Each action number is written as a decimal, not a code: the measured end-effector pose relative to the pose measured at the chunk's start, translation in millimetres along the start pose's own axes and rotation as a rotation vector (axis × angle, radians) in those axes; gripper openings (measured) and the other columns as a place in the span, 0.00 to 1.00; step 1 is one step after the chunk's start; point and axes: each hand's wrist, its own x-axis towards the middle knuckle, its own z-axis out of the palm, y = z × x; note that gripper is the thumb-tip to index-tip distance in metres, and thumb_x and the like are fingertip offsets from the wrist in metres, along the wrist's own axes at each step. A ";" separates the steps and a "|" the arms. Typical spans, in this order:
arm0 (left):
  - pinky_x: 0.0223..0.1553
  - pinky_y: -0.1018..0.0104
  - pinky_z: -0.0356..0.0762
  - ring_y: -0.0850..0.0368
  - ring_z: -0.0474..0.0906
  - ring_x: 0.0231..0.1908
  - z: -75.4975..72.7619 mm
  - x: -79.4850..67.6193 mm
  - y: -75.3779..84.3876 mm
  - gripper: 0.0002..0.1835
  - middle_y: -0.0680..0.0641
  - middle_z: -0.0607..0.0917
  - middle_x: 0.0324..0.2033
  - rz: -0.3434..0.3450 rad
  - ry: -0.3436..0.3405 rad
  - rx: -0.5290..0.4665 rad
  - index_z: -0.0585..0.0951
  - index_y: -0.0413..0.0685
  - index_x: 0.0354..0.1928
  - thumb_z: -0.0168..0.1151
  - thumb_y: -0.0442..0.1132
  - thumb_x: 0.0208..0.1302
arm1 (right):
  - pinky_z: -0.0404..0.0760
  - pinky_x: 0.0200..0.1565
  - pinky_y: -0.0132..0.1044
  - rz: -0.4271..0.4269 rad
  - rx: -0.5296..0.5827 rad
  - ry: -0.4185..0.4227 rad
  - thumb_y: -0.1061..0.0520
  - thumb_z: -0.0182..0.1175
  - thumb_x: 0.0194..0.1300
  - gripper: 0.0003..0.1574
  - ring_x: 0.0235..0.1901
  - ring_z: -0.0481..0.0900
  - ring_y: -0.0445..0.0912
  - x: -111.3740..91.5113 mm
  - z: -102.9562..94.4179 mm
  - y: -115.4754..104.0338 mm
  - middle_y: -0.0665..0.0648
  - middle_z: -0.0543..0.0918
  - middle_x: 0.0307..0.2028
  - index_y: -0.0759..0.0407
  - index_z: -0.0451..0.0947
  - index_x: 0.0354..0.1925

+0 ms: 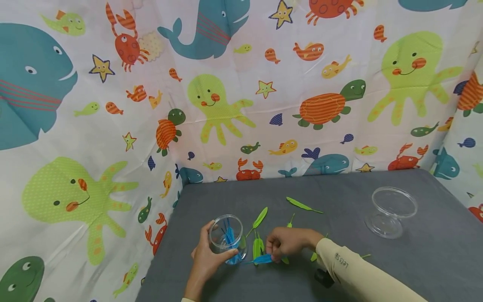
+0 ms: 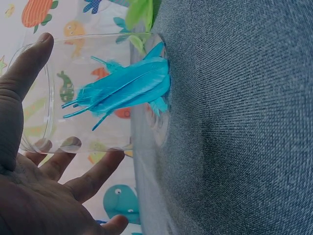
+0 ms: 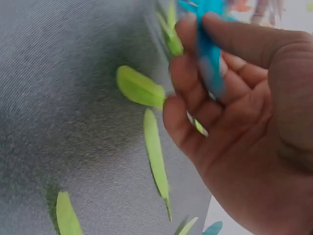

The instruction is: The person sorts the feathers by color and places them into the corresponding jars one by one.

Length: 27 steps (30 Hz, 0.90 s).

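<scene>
You've got soft blue feathers [image 2: 129, 85] bunched inside a clear, round, smooth-walled cup [image 2: 112, 44], quills up, vanes gathered at the base. Whether that cup is glass or plastic, you can't tell from here. It's at the near left of the grey surface [image 1: 211, 197], whose weave looks coarse and fabric-like. And there's one more, a single slim blue feather [image 1: 263, 259] just right of the cup, its thin quill pointing left. Slender, leaf-shaped lime-green feathers [image 1: 260, 217] lie scattered around the middle, some partly hidden by your right arm. Far right stands a clear, wide-mouthed footed bowl [image 1: 390, 214].

Now the hands! Your left hand [image 1: 205, 256] grips the cup, thumb on one side, fingers spread along the other. Your right hand [image 1: 284, 243] reaches in from the right, back upward, a smooth cream sleeve [image 1: 358, 268] behind it; thumb and forefinger pinch that single feather by its vane, the other fingers curled.
</scene>
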 end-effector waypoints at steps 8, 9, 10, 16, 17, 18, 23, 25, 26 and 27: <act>0.61 0.31 0.51 0.38 0.76 0.62 0.3 -1.0 1.7 0.59 0.48 0.77 0.68 0.000 0.000 0.021 0.62 0.68 0.74 0.86 0.58 0.37 | 0.78 0.38 0.32 0.004 0.255 -0.238 0.64 0.58 0.73 0.17 0.29 0.78 0.37 -3.7 -13.3 -6.3 0.52 0.85 0.33 0.78 0.79 0.53; 0.61 0.31 0.51 0.38 0.76 0.62 0.3 -1.1 2.0 0.60 0.48 0.77 0.68 -0.001 0.000 0.021 0.62 0.67 0.74 0.86 0.58 0.37 | 0.78 0.37 0.32 0.001 0.268 -0.250 0.63 0.57 0.74 0.18 0.29 0.77 0.37 -4.2 -14.5 -7.0 0.51 0.84 0.33 0.80 0.78 0.52; 0.61 0.30 0.51 0.38 0.76 0.62 0.3 -1.2 2.3 0.60 0.47 0.77 0.68 -0.002 0.000 0.021 0.62 0.67 0.74 0.86 0.58 0.37 | 0.78 0.38 0.32 -0.005 0.285 -0.255 0.63 0.56 0.74 0.19 0.28 0.78 0.37 -4.7 -15.5 -7.5 0.52 0.84 0.33 0.82 0.76 0.51; 0.61 0.30 0.50 0.37 0.76 0.62 -0.2 -1.4 2.7 0.60 0.47 0.77 0.68 0.013 0.004 0.014 0.62 0.65 0.74 0.86 0.57 0.37 | 0.85 0.45 0.42 -0.043 0.351 -0.143 0.59 0.56 0.76 0.18 0.31 0.84 0.39 -4.1 -19.6 -7.2 0.53 0.87 0.36 0.78 0.76 0.48; 0.61 0.30 0.50 0.37 0.76 0.62 -0.3 -1.5 2.6 0.60 0.46 0.77 0.68 0.017 0.005 0.014 0.62 0.65 0.74 0.86 0.57 0.37 | 0.86 0.46 0.44 -0.049 0.355 -0.117 0.59 0.56 0.76 0.17 0.32 0.85 0.40 -3.8 -20.2 -7.3 0.53 0.88 0.36 0.76 0.76 0.48; 0.61 0.31 0.50 0.37 0.75 0.62 -0.4 -1.6 2.6 0.59 0.46 0.77 0.68 0.020 0.006 0.014 0.62 0.64 0.74 0.86 0.57 0.37 | 0.86 0.47 0.46 -0.053 0.361 -0.092 0.59 0.56 0.76 0.16 0.33 0.86 0.40 -3.5 -20.5 -7.6 0.53 0.89 0.36 0.75 0.76 0.48; 0.61 0.31 0.51 0.35 0.75 0.63 -0.2 -2.0 2.6 0.60 0.44 0.77 0.69 0.020 0.007 0.013 0.62 0.64 0.74 0.86 0.57 0.38 | 0.87 0.44 0.48 -0.078 0.345 0.018 0.60 0.56 0.75 0.15 0.33 0.88 0.43 -1.5 -22.1 -11.7 0.60 0.90 0.38 0.74 0.76 0.48; 0.61 0.32 0.51 0.35 0.75 0.63 0.0 -2.0 2.7 0.60 0.44 0.76 0.69 0.019 0.007 0.012 0.62 0.64 0.74 0.86 0.57 0.38 | 0.87 0.44 0.48 -0.090 0.338 0.062 0.60 0.56 0.74 0.14 0.34 0.89 0.45 -0.1 -22.7 -14.0 0.63 0.90 0.40 0.72 0.77 0.48; 0.61 0.31 0.51 0.35 0.75 0.63 0.1 -2.1 2.8 0.59 0.44 0.76 0.69 0.017 0.007 0.013 0.62 0.64 0.74 0.86 0.57 0.38 | 0.87 0.44 0.49 -0.099 0.338 0.082 0.59 0.57 0.74 0.14 0.35 0.90 0.47 0.9 -23.1 -15.0 0.64 0.90 0.41 0.72 0.77 0.48; 0.61 0.31 0.51 0.35 0.75 0.63 0.1 -2.1 2.9 0.59 0.44 0.76 0.69 0.017 0.006 0.013 0.62 0.64 0.74 0.86 0.57 0.38 | 0.87 0.45 0.49 -0.102 0.338 0.104 0.59 0.57 0.74 0.14 0.36 0.90 0.48 1.8 -23.4 -16.4 0.63 0.90 0.43 0.71 0.78 0.48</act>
